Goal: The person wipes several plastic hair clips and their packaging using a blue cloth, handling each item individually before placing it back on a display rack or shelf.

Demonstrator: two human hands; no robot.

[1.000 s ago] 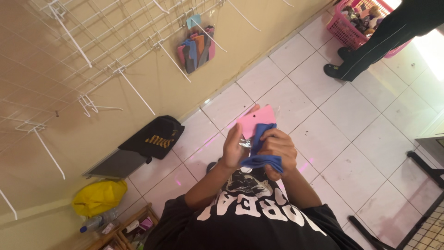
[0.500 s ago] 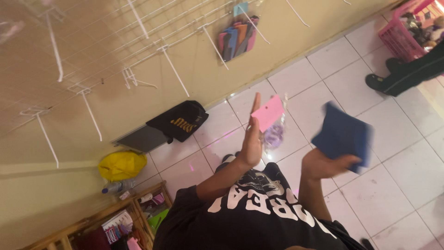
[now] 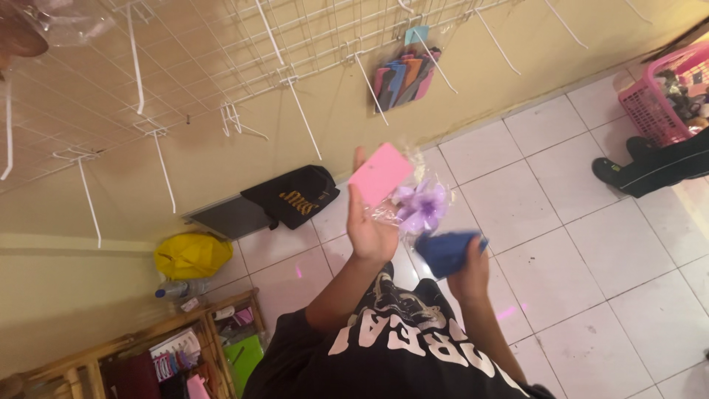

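We cannot tell what the blurred purple item [image 3: 422, 208] in clear wrapping is. Our right hand [image 3: 467, 273] hides part of the blue cloth [image 3: 445, 251]. The pink basket [image 3: 662, 92] and another person's dark-trousered leg [image 3: 653, 171] are cut off at the right edge. The wooden shelf [image 3: 159, 347] contents are too small to make out.

White tiled floor [image 3: 569, 244] carries everything. Black bag [image 3: 294, 195] lies on it against wall; grey flat board [image 3: 233, 216] just beside bag, yellow bag [image 3: 190, 255] beyond board, pink basket [image 3: 659, 103] well apart.
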